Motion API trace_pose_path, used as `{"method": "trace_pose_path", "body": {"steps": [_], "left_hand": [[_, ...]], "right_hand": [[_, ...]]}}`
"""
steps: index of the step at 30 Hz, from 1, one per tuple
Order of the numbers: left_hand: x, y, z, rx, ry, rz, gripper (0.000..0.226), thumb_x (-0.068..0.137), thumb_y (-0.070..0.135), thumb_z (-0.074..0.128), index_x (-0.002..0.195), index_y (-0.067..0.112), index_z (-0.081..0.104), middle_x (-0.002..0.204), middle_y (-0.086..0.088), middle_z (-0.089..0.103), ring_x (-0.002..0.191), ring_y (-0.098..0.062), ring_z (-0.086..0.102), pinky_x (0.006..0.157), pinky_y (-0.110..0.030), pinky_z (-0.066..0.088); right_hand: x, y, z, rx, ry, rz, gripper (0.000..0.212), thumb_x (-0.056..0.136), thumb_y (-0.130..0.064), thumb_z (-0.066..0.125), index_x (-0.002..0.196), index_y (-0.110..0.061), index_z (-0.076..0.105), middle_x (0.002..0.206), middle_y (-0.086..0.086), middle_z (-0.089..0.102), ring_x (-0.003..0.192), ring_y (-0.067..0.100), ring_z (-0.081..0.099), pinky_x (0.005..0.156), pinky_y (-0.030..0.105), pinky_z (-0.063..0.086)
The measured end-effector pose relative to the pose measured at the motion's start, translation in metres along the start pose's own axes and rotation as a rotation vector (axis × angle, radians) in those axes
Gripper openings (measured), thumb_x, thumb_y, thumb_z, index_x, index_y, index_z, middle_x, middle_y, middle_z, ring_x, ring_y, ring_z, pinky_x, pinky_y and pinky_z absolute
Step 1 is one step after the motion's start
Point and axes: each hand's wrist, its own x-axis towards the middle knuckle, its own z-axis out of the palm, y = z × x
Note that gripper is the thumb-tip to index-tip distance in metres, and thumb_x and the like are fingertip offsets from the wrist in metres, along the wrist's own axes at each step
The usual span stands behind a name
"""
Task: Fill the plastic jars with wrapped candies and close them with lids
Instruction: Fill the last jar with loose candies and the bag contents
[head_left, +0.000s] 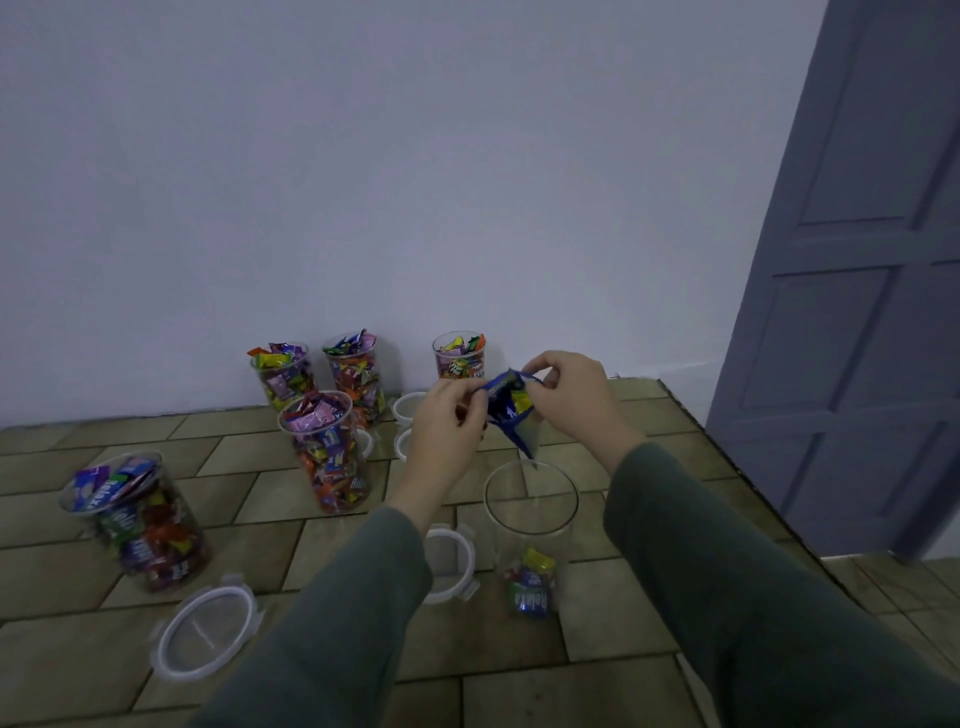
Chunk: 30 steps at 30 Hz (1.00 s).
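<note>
We count five jars (326, 451) brimming (all unlidded) at ten o'clock. Our left hand (451, 415) and right hand (570, 396) each pinch the candy bag (511, 410) over a nearly empty jar (531, 525); lids (205, 631) lie loose.

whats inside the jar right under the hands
The near jar holds only a few wrapped candies at its bottom, one blue, one yellow; the rest is empty. Candies beneath that small pile are hidden.
</note>
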Motion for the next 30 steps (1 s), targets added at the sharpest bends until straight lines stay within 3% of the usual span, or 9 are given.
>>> {"method": "trace_pose_path", "body": {"steps": [2,5,8,10,13,16,19,26,30], "left_hand": [[-0.003,0.001,-0.005,-0.197,-0.052,-0.039,0.034,0.089,0.035,0.066,0.12,0.022,0.061,0.111,0.001,0.06,0.093,-0.02,0.065,0.07,-0.027,0.055],[-0.004,0.002,-0.014,-0.181,-0.205,-0.002,0.091,0.061,0.057,0.08,0.14,0.03,0.044,0.131,0.011,0.052,0.111,-0.005,0.056,0.082,-0.021,0.051],[0.0,0.004,-0.014,-0.169,-0.303,0.036,0.111,0.05,0.054,0.09,0.145,0.037,0.034,0.143,0.013,0.046,0.128,-0.005,0.047,0.099,-0.026,0.046],[0.002,0.006,-0.013,-0.162,-0.307,0.057,0.103,0.055,0.044,0.092,0.143,0.035,0.039,0.141,0.012,0.049,0.128,-0.007,0.05,0.1,-0.027,0.048],[0.002,0.008,-0.017,-0.133,-0.234,0.106,0.081,0.065,0.029,0.09,0.135,0.028,0.051,0.131,0.009,0.058,0.119,-0.006,0.056,0.095,-0.026,0.052],[-0.005,0.012,-0.018,-0.233,-0.216,0.042,0.086,0.065,0.027,0.088,0.139,0.026,0.045,0.128,0.01,0.057,0.112,0.005,0.056,0.084,-0.012,0.05],[-0.013,0.008,-0.018,-0.296,-0.21,-0.058,0.092,0.058,0.037,0.086,0.137,0.033,0.039,0.128,0.015,0.053,0.111,0.012,0.051,0.081,-0.007,0.047],[-0.021,-0.018,-0.028,-0.545,-0.047,-0.337,0.048,0.077,0.027,0.076,0.12,0.015,0.059,0.115,-0.008,0.068,0.103,-0.026,0.066,0.083,-0.032,0.053],[-0.031,-0.023,-0.032,-0.76,0.11,-0.44,0.029,0.082,0.021,0.073,0.107,0.008,0.064,0.098,-0.012,0.072,0.084,-0.023,0.068,0.075,-0.034,0.054]], "right_hand": [[0.0,-0.007,-0.003,0.094,0.016,0.02,0.012,0.089,-0.014,0.06,0.096,-0.025,0.062,0.074,0.008,0.065,0.067,0.018,0.069,0.061,0.03,0.058],[0.001,-0.015,-0.009,0.195,-0.039,0.02,0.018,0.09,-0.01,0.056,0.101,-0.022,0.063,0.069,0.004,0.064,0.047,0.004,0.063,0.05,0.019,0.054],[-0.003,-0.023,-0.009,0.163,-0.1,-0.027,0.023,0.091,-0.005,0.052,0.104,-0.019,0.065,0.071,0.012,0.064,0.052,0.009,0.064,0.047,0.017,0.051],[-0.006,-0.025,-0.011,0.123,-0.115,-0.082,0.029,0.091,-0.004,0.05,0.095,-0.028,0.067,0.086,0.024,0.065,0.066,0.024,0.067,0.05,0.019,0.053],[-0.007,-0.026,-0.016,0.177,-0.131,-0.078,0.037,0.092,-0.003,0.05,0.084,-0.034,0.067,0.086,0.023,0.065,0.056,0.012,0.065,0.051,0.014,0.049],[-0.008,-0.03,-0.015,0.229,-0.088,-0.043,0.026,0.093,-0.006,0.051,0.101,-0.024,0.068,0.067,0.002,0.061,0.049,0.006,0.064,0.053,0.018,0.052],[-0.008,-0.042,-0.013,0.391,0.001,0.011,0.031,0.094,-0.007,0.047,0.118,-0.019,0.062,0.075,0.006,0.065,0.056,0.018,0.066,0.065,0.036,0.06],[-0.012,-0.071,-0.018,0.755,-0.113,0.151,0.04,0.095,-0.003,0.035,0.124,-0.024,0.052,0.094,0.01,0.065,0.047,0.02,0.061,0.056,0.032,0.057],[-0.012,-0.067,-0.015,0.371,-0.02,0.027,0.019,0.093,-0.019,0.048,0.1,-0.02,0.065,0.084,0.001,0.063,0.056,0.011,0.053,0.057,0.022,0.048]]}}
